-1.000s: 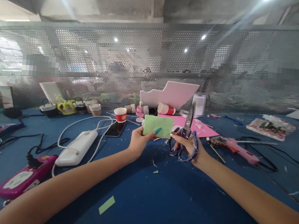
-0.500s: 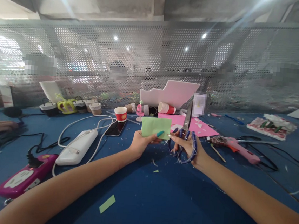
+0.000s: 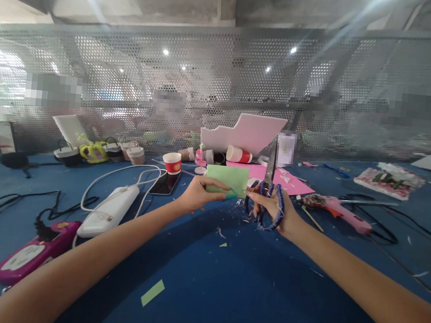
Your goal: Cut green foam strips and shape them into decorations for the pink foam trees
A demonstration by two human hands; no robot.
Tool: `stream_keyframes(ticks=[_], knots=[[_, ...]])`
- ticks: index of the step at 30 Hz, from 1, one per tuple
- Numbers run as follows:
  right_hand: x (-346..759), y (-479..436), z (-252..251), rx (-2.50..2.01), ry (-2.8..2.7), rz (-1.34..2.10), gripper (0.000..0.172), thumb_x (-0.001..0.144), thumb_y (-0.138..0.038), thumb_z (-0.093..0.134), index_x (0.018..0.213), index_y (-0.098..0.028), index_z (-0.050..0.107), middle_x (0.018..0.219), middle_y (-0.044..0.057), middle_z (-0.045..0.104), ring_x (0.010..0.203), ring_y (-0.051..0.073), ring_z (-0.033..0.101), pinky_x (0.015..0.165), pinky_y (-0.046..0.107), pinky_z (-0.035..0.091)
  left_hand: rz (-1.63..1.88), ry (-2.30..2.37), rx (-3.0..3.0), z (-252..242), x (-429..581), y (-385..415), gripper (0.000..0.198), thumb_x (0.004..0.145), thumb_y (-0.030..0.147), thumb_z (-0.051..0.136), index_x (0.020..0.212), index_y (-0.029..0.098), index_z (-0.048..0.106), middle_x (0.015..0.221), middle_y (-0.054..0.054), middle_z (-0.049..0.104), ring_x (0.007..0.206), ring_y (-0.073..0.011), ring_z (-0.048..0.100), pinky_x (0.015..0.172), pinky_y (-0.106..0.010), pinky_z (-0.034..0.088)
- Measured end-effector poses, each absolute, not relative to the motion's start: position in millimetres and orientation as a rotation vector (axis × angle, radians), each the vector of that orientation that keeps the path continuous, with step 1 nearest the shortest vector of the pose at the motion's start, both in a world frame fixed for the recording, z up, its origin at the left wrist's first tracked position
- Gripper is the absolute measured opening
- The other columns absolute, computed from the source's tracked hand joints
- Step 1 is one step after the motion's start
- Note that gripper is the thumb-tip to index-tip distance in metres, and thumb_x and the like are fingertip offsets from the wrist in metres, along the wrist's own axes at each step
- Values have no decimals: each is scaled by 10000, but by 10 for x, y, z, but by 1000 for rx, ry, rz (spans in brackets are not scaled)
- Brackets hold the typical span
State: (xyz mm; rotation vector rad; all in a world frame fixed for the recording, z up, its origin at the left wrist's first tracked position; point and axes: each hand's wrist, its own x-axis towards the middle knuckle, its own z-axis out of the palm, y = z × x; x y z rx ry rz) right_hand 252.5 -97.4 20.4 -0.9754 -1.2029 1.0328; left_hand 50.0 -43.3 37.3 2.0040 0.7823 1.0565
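A small light green sheet of paper (image 3: 227, 177) is held up in front of me. My left hand (image 3: 200, 194) pinches its lower left part, the thumb along the bottom edge. My right hand (image 3: 272, 207) is closed round the handles of a pair of scissors (image 3: 270, 172), which are wrapped in dark blue material; the blades point upward. Fingertips of that hand also reach the paper's lower right corner. Behind the scissors lies a pink sheet (image 3: 293, 183) with white scraps on it. A green paper strip (image 3: 152, 292) rests on the table nearer to me.
To the right lies a pink glue gun (image 3: 347, 215) with its cable. On the left are a white power bank (image 3: 109, 212) with a white cable, and a magenta power strip (image 3: 35, 253). A red and white paper cup (image 3: 172, 163) stands by a phone (image 3: 165, 183).
My left hand has shifted its grip on the green paper, its fingers now stretched across the front. At the far left, another person's hand has gone out of view.
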Motion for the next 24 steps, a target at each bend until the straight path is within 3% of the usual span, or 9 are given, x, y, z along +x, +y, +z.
stream_keyframes(ticks=[6, 10, 16, 19, 24], knots=[[2547, -951, 167, -984, -1284, 1007, 306, 600, -365, 748, 707, -174, 533, 393, -50, 535, 338, 123, 507, 455, 308, 522, 993, 840, 1897, 327, 505, -429, 550, 595, 224, 764, 1121, 116, 645, 1078, -95, 674, 863, -211, 645, 776, -310, 546], [2552, -941, 168, -978, -1276, 1012, 299, 612, -365, 744, 708, -189, 523, 384, -60, 524, 334, 126, 504, 462, 325, 532, 1065, 788, 1920, 375, 520, -455, 623, 625, 241, 751, 1222, 184, 583, 1172, -70, 634, 892, -205, 646, 774, -302, 546], [2553, -945, 188, -972, -1273, 950, 315, 592, -345, 761, 725, -202, 514, 422, -66, 534, 329, 131, 504, 435, 328, 518, 1124, 812, 1873, 393, 533, -438, 425, 668, 295, 727, 1065, 151, 682, 996, -96, 702, 799, -190, 673, 783, -338, 561], [2536, -969, 210, -966, -1253, 992, 351, 571, -363, 775, 728, -211, 500, 442, -70, 543, 320, 131, 494, 425, 347, 524, 1137, 819, 1809, 374, 539, -428, 460, 646, 251, 741, 1091, 158, 670, 971, -89, 709, 717, -167, 680, 730, -327, 579], [2518, -1000, 242, -911, -1281, 975, 318, 635, -422, 737, 735, -214, 517, 392, -78, 507, 326, 137, 495, 446, 339, 527, 1234, 784, 1743, 479, 537, -479, 493, 613, 203, 758, 1097, 185, 666, 1010, -66, 700, 744, -156, 681, 735, -306, 587]])
